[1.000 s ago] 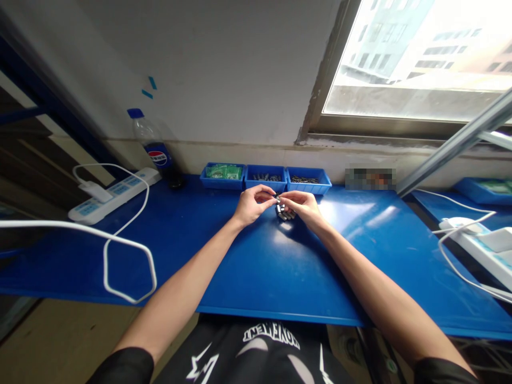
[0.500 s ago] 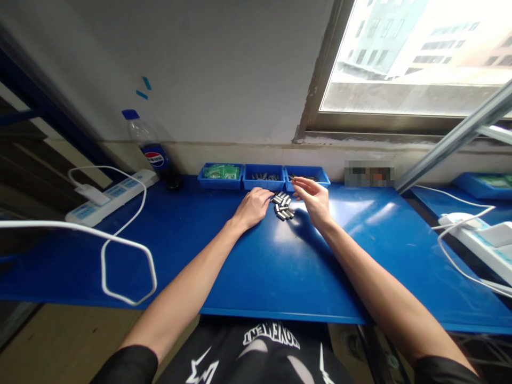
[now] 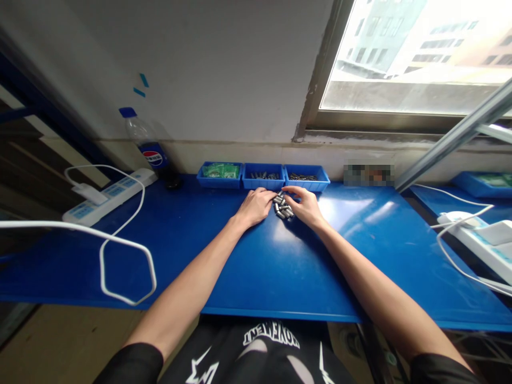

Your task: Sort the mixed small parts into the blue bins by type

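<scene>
A small pile of short metal cylinders (image 3: pixel 283 211), silvery with dark ends, lies on the blue table between my hands. My left hand (image 3: pixel 256 207) rests at the pile's left edge, its fingers curled and pressed together; what they hold, if anything, is hidden. From the right, my right hand (image 3: pixel 306 207) reaches over the pile's far side, thumb and index finger closed about one small cylinder (image 3: pixel 280 193) near the left fingertips. Just beyond the hands stand a blue bin of thin metal parts (image 3: pixel 306 184) and a blue bin of dark cylindrical parts (image 3: pixel 263 183).
To the left is a blue bin with green packets (image 3: pixel 219 184). A cola bottle (image 3: pixel 154 157) stands by the wall near a white power strip (image 3: pixel 112 197). A white cable (image 3: pixel 154 272) loops over the table's left side. Another power strip (image 3: pixel 480 234) lies at right.
My right hand has come down and left, from in front of the right bin to the pile's far edge. My left hand has stayed almost in place.
</scene>
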